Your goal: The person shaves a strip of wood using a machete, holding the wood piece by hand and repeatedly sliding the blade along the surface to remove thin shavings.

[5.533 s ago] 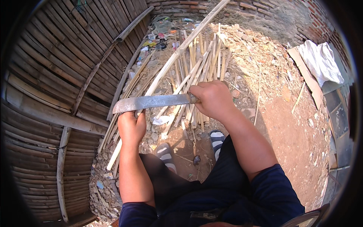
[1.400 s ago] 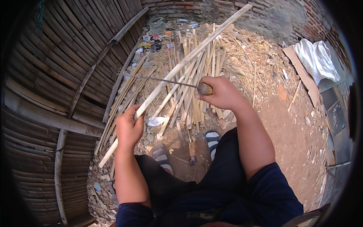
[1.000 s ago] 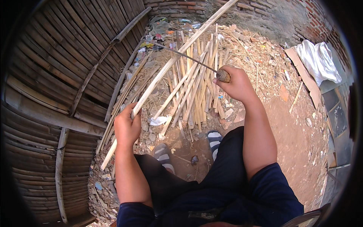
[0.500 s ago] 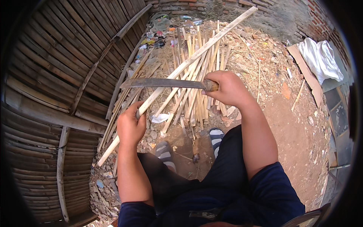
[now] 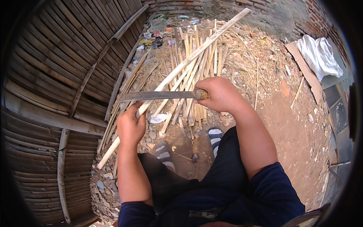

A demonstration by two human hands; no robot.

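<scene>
A long pale bamboo strip (image 5: pixel 189 58) slants from the lower left up to the far wall. My left hand (image 5: pixel 131 124) is closed round it near its lower end. My right hand (image 5: pixel 218 93) grips the wooden handle of a machete (image 5: pixel 162 95), whose long dark blade points left. The blade lies across the bamboo strip just beyond my left hand, and appears to rest on it. Beneath, a heap of loose bamboo strips (image 5: pixel 196 109) is spread on the ground in front of my feet.
A slatted bamboo wall (image 5: pixel 41 109) rises close on my left, with more strips along its foot. Brick walling (image 5: pixel 177 7) closes the far side. White cloth (image 5: pixel 319 56) and a cardboard sheet (image 5: pixel 302 68) lie at the right. Litter and rubble cover the ground; my sandalled feet are below.
The machete and my right hand have moved nearer to me and slightly left, down along the bamboo strip toward my left hand. The strip's far end has shifted slightly left.
</scene>
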